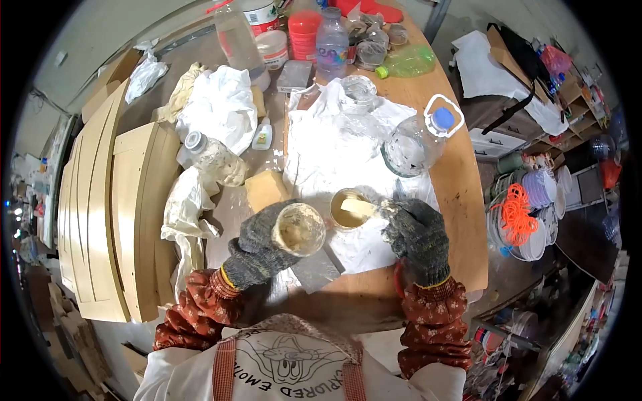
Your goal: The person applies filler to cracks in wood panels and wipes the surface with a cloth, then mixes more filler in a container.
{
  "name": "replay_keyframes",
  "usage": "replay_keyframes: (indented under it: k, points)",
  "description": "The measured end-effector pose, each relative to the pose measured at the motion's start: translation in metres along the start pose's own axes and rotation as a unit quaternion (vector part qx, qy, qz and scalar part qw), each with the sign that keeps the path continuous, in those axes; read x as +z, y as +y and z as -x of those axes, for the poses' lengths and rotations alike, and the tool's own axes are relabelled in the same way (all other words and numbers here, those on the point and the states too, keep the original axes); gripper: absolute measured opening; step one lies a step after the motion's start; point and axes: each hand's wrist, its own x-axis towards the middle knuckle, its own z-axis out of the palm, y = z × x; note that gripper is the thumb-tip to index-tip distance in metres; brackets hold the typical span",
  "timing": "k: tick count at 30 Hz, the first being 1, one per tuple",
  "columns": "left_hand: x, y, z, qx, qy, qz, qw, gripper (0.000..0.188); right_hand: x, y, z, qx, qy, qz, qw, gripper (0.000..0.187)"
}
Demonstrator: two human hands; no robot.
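Observation:
My left hand (257, 246), in a dark grey knit glove, is closed round a clear plastic cup (299, 229) smeared inside with beige paste. In my right hand (422, 237), gloved the same way, is a flat cream-coloured spatula (361, 208). Its blade reaches over a second cup (346, 225), which stands on the white cloth (321, 154) and has brownish residue inside. A tan sponge block (266, 190) lies just beyond my left hand. Near the two cups, a grey flat plate (315, 271) rests at the table's front.
Right of the cloth's middle lies a big clear jug (408, 147) with a blue cap. Bottles and tubs, among them a red bottle (304, 33), crowd the table's back. Pale wooden panels (100, 207) lean at the left. Orange cord (518, 214) sits on buckets at the right.

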Motion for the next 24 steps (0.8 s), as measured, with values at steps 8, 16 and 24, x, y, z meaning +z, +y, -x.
replay_keyframes:
  k: [8,16,24]
  points:
    - [0.002,0.025,-0.013,0.039,-0.010,0.033,0.999,0.068,0.066,-0.010,0.022,-0.186,-0.094,0.457,0.865,0.024]
    - [0.006,0.029,-0.013,0.055,-0.005,0.007,0.998,0.070,0.074,-0.001,0.041,-0.311,-0.199,0.805,0.465,0.033]
    - [0.005,0.036,-0.023,0.021,-0.034,0.019,0.999,0.067,0.049,-0.031,0.038,-0.213,-0.176,0.660,0.698,0.029]
